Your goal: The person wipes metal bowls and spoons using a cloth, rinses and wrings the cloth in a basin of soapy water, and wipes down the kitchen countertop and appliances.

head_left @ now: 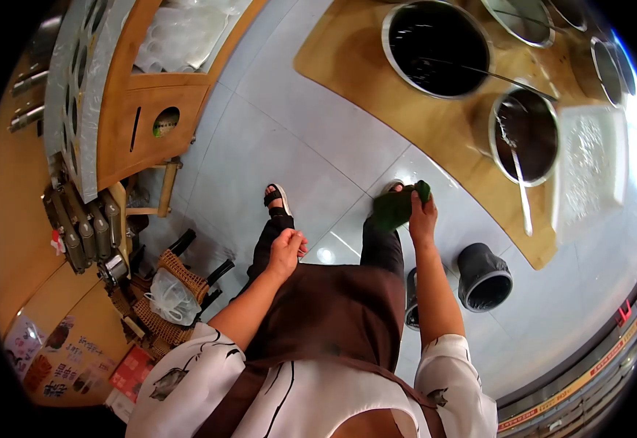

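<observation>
My right hand (423, 217) grips a dark green cloth (392, 210) by its upper corner. The cloth hangs bunched in front of my right leg and partly covers that foot. My left hand (287, 252) is held in front of my left thigh, with its fingers curled in and nothing showing in them. A brown apron (318, 314) covers my lap, just below both hands. To the right of the cloth is the edge of a wooden table (435, 135).
On the table stand a large pot of dark liquid (435, 47), a smaller pot with a ladle (526, 135), and a white tray (588, 164). Black bins (484, 277) stand on the floor at right. At left are a wooden cabinet (132, 135) and a wicker chair (180, 274) bearing a plastic bag.
</observation>
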The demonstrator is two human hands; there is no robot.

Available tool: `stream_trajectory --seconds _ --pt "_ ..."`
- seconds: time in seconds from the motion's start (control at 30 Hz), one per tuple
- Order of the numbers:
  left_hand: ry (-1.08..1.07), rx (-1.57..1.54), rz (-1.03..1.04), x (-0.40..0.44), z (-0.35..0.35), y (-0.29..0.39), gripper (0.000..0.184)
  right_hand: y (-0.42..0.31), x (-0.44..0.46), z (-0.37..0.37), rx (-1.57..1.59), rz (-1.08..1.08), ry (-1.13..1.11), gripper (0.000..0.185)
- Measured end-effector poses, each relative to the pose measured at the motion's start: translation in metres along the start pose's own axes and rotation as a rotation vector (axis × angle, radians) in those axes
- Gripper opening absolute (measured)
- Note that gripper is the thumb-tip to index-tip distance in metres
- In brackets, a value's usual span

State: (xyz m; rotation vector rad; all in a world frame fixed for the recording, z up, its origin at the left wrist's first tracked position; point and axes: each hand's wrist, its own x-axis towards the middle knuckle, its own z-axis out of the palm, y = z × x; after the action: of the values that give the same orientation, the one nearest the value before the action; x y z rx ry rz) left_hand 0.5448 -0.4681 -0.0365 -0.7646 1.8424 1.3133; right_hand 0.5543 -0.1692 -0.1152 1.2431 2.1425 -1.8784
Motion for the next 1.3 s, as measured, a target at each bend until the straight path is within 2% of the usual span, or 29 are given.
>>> stream_trajectory --seconds 0.07,0.13,0.17,0.2,0.27,0.33,0.43,0.5,0.57,0.6,0.67,0.73,0.8,0.87,0.93,1.07,1.2,1.27,1.3 --pt "-0.02 -0.04 -0.004 0.016 -0.017 -0.013 0.02 0.018 0.004 0.028 -0.06 -0.036 -0.02 0.022" --pt "-0.037 -0.081 -0.031 0.033 -0.037 -0.029 0.02 0.048 0.003 0.058 -0.174 -0.036 -0.169 0.027" --pt "-0.029 -0.1 -0.04 0.044 -0.049 -0.041 0.02 0.068 0.0 0.082 -0.128 -0.127 -0.243 0.034" --pt "-0.021 -0.12 -0.05 0.054 -0.059 -0.053 0.02 0.074 -0.006 0.099 -0.223 -0.03 -0.356 0.038" --pt "0.011 -0.142 -0.084 0.075 -0.081 -0.071 0.017 0.079 -0.003 0.135 -0.458 -0.095 -0.506 0.042" --pt "0.045 -0.162 -0.103 0.095 -0.096 -0.089 0.016 0.141 0.016 0.171 -0.657 -0.068 -0.417 0.049" --pt "0.082 -0.253 -0.162 0.126 -0.111 -0.109 0.015 0.262 0.06 0.214 -0.652 0.022 -0.089 0.067" --pt "0.111 -0.327 -0.202 0.147 -0.118 -0.121 0.016 0.309 0.097 0.242 -0.587 0.186 0.117 0.078" --pt "0.107 -0.401 -0.213 0.162 -0.124 -0.135 0.016 0.359 0.135 0.266 -0.537 0.237 0.249 0.082" --pt "0.109 -0.41 -0.222 0.168 -0.126 -0.134 0.016 0.366 0.156 0.281 -0.53 0.261 0.307 0.083" --pt "0.102 -0.53 -0.35 0.176 -0.131 -0.126 0.017 0.342 0.199 0.323 -0.72 0.572 0.577 0.087" --pt "0.116 -0.574 -0.366 0.178 -0.139 -0.115 0.016 0.356 0.251 0.33 -0.9 0.436 0.63 0.089" --pt "0.123 -0.653 -0.364 0.184 -0.147 -0.106 0.016 0.326 0.295 0.343 -0.95 0.053 0.646 0.088" --pt "0.166 -0.682 -0.355 0.19 -0.151 -0.106 0.013 0.288 0.339 0.363 -0.839 -0.233 0.545 0.084" --pt "0.141 -0.819 -0.325 0.19 -0.154 -0.103 0.014 0.261 0.368 0.394 -0.899 -0.43 0.346 0.075" --pt "0.075 -0.873 -0.333 0.188 -0.15 -0.091 0.015 0.241 0.324 0.447 -1.037 -0.912 -0.133 0.053" --pt "0.031 -0.845 -0.423 0.187 -0.132 -0.094 0.013 0.261 0.244 0.439 -0.97 -1.098 -0.717 0.05" --pt "0.034 -0.817 -0.464 0.188 -0.129 -0.101 0.013 0.277 0.212 0.416 -1.081 -1.136 -1.019 0.049" --pt "0.027 -0.797 -0.463 0.187 -0.126 -0.105 0.012 0.285 0.2 0.398 -1.035 -1.118 -1.12 0.049"
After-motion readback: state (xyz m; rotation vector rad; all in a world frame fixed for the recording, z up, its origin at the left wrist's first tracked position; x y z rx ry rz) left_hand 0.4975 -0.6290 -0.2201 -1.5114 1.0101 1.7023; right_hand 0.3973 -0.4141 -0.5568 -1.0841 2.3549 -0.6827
